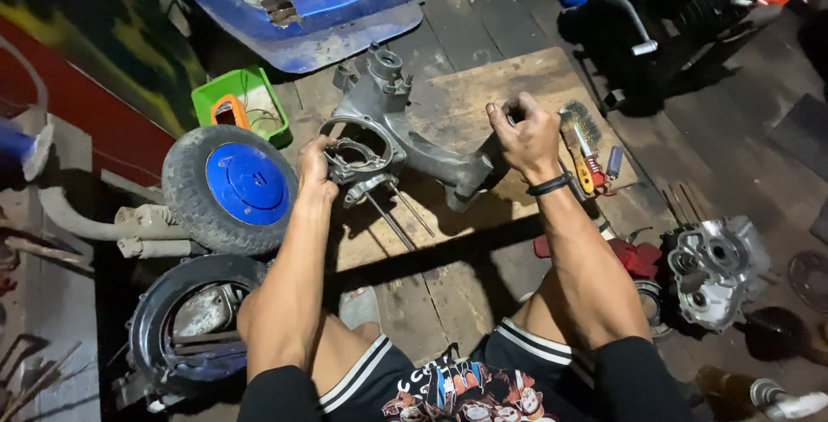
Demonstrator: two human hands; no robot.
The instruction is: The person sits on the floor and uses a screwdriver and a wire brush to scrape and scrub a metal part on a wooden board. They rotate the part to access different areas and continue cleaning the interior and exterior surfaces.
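I am gripping the casing [405, 141] with my left hand [316, 161] at nine o'clock and my right hand [526, 135] closed at three; loosening either grip, I judge, is risking it tipping onto its studs [398, 215].

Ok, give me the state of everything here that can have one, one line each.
Engine casing: lying on the wooden board, studs sticking out.
Left hand: gripping the casing's round opening.
Right hand: closed on the casing's other end.
Wheel: off, lying flat.
Green tray: open.
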